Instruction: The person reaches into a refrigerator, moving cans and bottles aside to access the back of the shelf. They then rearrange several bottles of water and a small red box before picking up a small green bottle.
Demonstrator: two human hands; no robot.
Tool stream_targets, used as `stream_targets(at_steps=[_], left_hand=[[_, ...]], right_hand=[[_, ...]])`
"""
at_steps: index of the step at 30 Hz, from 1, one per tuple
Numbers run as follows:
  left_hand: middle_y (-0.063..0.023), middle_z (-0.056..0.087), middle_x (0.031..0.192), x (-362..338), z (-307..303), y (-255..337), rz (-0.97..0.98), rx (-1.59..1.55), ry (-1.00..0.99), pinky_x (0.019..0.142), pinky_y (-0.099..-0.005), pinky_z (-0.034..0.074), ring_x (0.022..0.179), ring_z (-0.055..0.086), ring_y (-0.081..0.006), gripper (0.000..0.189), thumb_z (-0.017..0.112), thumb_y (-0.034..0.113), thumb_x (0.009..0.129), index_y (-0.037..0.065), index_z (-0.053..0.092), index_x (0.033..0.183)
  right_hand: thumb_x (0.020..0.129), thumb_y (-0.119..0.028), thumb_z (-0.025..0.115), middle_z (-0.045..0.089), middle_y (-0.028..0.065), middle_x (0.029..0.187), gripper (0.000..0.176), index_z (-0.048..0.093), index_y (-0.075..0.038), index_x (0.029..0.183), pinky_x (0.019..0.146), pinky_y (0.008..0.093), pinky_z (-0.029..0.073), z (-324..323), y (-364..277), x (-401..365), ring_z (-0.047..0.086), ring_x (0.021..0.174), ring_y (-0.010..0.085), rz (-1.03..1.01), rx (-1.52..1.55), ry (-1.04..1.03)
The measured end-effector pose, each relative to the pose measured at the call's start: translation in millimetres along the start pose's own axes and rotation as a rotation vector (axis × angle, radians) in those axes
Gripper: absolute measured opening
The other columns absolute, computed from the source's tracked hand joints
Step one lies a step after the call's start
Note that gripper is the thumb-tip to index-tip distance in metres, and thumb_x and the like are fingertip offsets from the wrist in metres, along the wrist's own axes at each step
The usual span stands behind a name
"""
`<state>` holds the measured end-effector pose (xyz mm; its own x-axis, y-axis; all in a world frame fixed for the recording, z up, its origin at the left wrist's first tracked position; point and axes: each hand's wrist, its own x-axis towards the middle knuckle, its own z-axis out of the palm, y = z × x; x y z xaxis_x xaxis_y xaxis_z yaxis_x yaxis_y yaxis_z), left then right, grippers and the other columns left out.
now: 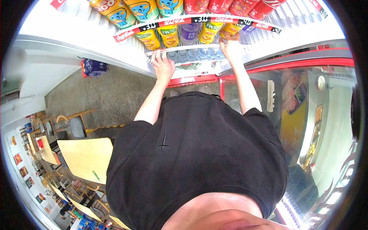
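My left hand [163, 66] rests with its fingers apart on the white front edge of a cooler shelf [178, 48], just below the yellow bottles [168, 36]. My right hand [231, 46] reaches up to the right side of the same shelf, its fingers at the base of a yellow-orange bottle [232, 28]; whether they grip it is hard to tell. Between the hands stand a purple-labelled bottle [189, 32] and another yellow bottle [210, 32]. Higher up, orange bottles [117, 14] and red bottles [220, 5] line the upper shelf behind a red price strip [172, 21].
Clear bottles [194, 54] stand on a lower shelf. An open glass door [253, 90] with a red frame is on the right. To the left are a light wooden table [86, 157], a chair [76, 126] and a purple bundle [94, 67] by the wall.
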<state>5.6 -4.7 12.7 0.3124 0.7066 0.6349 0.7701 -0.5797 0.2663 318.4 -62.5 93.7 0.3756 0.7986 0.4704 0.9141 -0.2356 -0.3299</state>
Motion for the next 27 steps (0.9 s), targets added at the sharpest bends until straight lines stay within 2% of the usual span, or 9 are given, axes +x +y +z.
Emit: stream_targets(at_steps=[2, 5, 11, 14, 17, 20, 27], left_hand=[[-0.0195, 0.040, 0.141, 0, 0, 1, -0.003, 0.002, -0.004, 0.112, -0.0516, 0.040, 0.137, 0.034, -0.0413, 0.076, 0.073, 0.006, 0.073, 0.004, 0.044, 0.143], [-0.0226, 0.038, 0.140, -1, -1, 0, 0.007, 0.001, -0.032, 0.116, -0.0531, 0.033, 0.136, 0.032, -0.0430, 0.079, 0.072, 0.007, 0.074, 0.001, 0.039, 0.146], [-0.0230, 0.037, 0.140, -1, 0, -1, 0.007, -0.007, -0.039, 0.116, -0.0531, 0.033, 0.136, 0.032, -0.0432, 0.079, 0.073, 0.007, 0.074, 0.000, 0.039, 0.146], [-0.0231, 0.037, 0.140, -1, -2, 2, -0.016, -0.009, -0.066, 0.117, -0.0534, 0.032, 0.136, 0.032, -0.0434, 0.079, 0.073, 0.008, 0.074, 0.000, 0.039, 0.145], [-0.0231, 0.037, 0.140, -1, -1, 0, -0.005, -0.019, -0.056, 0.117, -0.0535, 0.032, 0.136, 0.031, -0.0435, 0.079, 0.074, 0.008, 0.074, 0.000, 0.039, 0.145], [-0.0200, 0.041, 0.142, 0, -4, 4, -0.034, -0.020, -0.044, 0.114, -0.0516, 0.037, 0.138, 0.033, -0.0412, 0.075, 0.071, 0.006, 0.075, 0.004, 0.042, 0.145], [-0.0190, 0.043, 0.142, 1, -6, 4, -0.028, -0.003, -0.032, 0.115, -0.0506, 0.037, 0.138, 0.034, -0.0403, 0.073, 0.071, 0.006, 0.075, 0.004, 0.045, 0.144]], right_hand=[[0.088, -0.033, 0.070, 0.057, 0.0262, 0.125, 0.039, 0.069, -0.027, 0.127, 0.079, 0.0508, 0.059, 2, 2, -3, 0.069, 0.098, 0.0420, 0.000, 0.014, 0.017], [0.087, -0.033, 0.072, 0.057, 0.0260, 0.125, 0.040, 0.069, -0.027, 0.126, 0.084, 0.0496, 0.057, -4, 1, -7, 0.067, 0.105, 0.0413, 0.031, 0.009, -0.054], [0.085, -0.035, 0.075, 0.054, 0.0247, 0.129, 0.042, 0.069, -0.027, 0.126, 0.085, 0.0467, 0.057, -8, -1, -18, 0.066, 0.106, 0.0400, 0.055, 0.052, -0.057], [0.083, -0.035, 0.075, 0.052, 0.0223, 0.128, 0.043, 0.069, -0.025, 0.125, 0.081, 0.0466, 0.058, -6, 1, -21, 0.068, 0.100, 0.0387, -0.006, 0.061, 0.001], [0.083, -0.037, 0.075, 0.050, 0.0224, 0.130, 0.046, 0.068, -0.026, 0.127, 0.084, 0.0470, 0.058, -9, 0, -21, 0.068, 0.102, 0.0392, -0.004, 0.041, -0.022], [0.082, -0.037, 0.077, 0.051, 0.0228, 0.136, 0.046, 0.068, -0.028, 0.127, 0.087, 0.0461, 0.058, -6, 0, -22, 0.065, 0.111, 0.0395, 0.058, 0.088, -0.057], [0.082, -0.035, 0.076, 0.048, 0.0228, 0.135, 0.049, 0.067, -0.026, 0.129, 0.088, 0.0470, 0.057, -4, -5, -24, 0.066, 0.110, 0.0403, 0.060, 0.110, -0.005]])
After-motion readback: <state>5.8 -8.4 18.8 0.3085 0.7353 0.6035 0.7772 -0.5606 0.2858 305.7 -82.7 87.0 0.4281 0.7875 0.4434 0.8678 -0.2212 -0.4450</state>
